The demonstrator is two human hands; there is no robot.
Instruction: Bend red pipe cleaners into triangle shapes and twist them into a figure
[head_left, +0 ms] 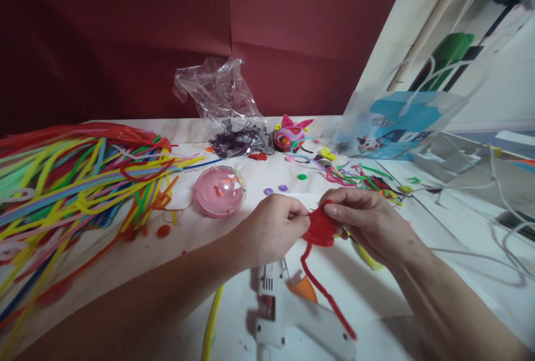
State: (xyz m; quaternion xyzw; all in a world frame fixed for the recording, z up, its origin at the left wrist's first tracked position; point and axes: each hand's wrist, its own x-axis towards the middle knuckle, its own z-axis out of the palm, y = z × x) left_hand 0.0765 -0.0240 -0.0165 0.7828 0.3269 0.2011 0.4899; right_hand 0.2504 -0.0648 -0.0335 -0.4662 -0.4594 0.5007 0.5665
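Between my two hands is a red pipe cleaner piece (320, 230), bent into a flat fuzzy shape with a loose tail hanging down toward the lower right. My left hand (276, 227) pinches its left edge between thumb and finger. Thumb and fingers of my right hand (365, 219) close on its upper right side. Beneath my hands a white glue gun (284, 316) lies on the table, with an orange piece (305, 289) beside it. A yellow pipe cleaner (212, 325) runs along the gun's left.
Many coloured pipe cleaners (83, 188) are heaped at left. A pink clear plastic half-ball (220, 191) sits near the middle. Behind are a plastic bag (225, 99) with dark pieces and a pink decorated figure (291, 133). At right stand a blue-white bag (393, 124) and white cables (505, 227).
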